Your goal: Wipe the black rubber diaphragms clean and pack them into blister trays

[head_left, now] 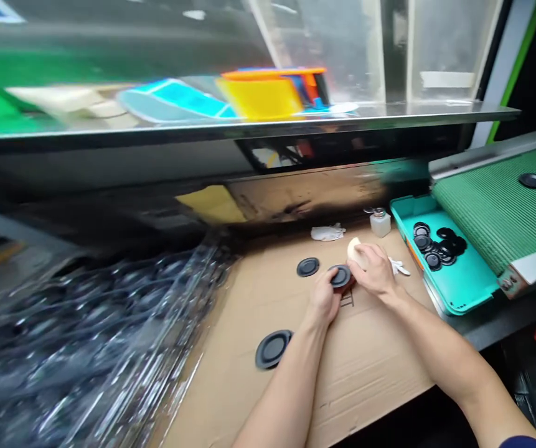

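Note:
My left hand (324,298) grips a round black rubber disc (341,274) that rests on a reddish block over the cardboard sheet (370,361). Against the disc's right side, my right hand (376,269) is closed round a cream-white pad (354,249). Two more black discs lie on the cardboard: a small one (307,267) just left of my hands and a larger one (272,348) nearer to me.
A teal tray (464,286) holding several black discs sits at right, below a green conveyor belt (496,205) carrying one disc (533,180). A small clear bottle (380,223) and crumpled white cloth (327,233) lie behind. Clear plastic bags (85,348) of dark parts fill the left.

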`<state>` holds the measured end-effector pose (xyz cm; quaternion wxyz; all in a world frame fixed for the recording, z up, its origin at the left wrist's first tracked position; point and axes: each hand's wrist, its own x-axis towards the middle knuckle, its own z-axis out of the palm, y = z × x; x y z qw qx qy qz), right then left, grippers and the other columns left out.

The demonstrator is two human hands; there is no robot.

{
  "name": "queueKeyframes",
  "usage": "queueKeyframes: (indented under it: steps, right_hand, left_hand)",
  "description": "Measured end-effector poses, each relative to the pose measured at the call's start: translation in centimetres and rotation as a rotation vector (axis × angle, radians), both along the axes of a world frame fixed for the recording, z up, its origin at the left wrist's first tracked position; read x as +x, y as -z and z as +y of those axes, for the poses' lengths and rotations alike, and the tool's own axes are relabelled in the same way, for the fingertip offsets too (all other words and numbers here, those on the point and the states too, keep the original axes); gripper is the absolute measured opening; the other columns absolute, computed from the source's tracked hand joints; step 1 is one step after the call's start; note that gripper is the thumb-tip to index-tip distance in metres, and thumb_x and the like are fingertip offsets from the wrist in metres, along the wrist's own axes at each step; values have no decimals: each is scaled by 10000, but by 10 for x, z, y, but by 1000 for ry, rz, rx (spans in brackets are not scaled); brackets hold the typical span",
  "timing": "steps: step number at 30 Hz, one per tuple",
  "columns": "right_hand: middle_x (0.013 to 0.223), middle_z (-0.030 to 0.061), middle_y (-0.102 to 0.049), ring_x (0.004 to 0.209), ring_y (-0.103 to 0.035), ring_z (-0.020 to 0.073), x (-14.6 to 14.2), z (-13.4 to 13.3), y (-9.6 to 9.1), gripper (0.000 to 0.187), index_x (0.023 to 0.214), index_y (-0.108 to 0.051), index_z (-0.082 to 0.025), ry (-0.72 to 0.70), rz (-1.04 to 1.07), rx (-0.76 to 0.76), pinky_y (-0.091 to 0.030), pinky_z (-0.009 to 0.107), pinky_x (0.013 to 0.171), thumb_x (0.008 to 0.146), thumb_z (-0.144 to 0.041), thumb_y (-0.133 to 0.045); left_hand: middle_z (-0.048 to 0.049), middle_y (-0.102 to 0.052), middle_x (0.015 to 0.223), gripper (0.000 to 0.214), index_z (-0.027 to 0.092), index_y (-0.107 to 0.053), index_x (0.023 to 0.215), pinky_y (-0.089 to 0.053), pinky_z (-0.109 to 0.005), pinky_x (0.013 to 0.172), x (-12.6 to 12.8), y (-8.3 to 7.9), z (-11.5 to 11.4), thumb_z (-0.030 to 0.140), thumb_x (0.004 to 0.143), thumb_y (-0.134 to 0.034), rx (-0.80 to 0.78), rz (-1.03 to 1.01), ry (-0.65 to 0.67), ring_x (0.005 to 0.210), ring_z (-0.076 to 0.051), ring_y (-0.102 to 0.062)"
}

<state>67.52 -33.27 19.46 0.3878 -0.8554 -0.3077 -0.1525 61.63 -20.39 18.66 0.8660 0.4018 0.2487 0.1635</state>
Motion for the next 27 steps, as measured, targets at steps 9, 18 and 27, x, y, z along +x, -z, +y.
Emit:
queueKeyframes:
  steps: [9,18,27]
  right_hand:
    - [1474,141,-573,1229,-544,293,-36,19,12,430,1401,-652,-194,-228,-69,-204,-485,449,1066,1006,-314,-532]
    - [1343,124,-654,1123,-596,288,-36,22,18,384,1300,-720,-217,-123,-86,-113,-528,453,993,961,-337,-584]
    - [1389,154,-619,1167,-581,301,-36,25,18,406,1326,-706,-206,-102,-103,-147,-493,477,1026,985,-354,-542]
  left_hand:
    - [-228,-737,1210,435,64,-684,1149,-452,-541,1154,-3,-5,18,352,993,-398,-478,-170,128,1247,-338,-669]
    - [-132,-744,1259,292,133,-702,1149,-443,-446,1186,-2,-3,13,204,963,-487,-555,-134,178,1258,-280,-668]
    - [-156,-751,1217,325,119,-679,1207,-447,-455,1177,3,-1,7,266,1019,-459,-542,-162,164,1227,-277,-687]
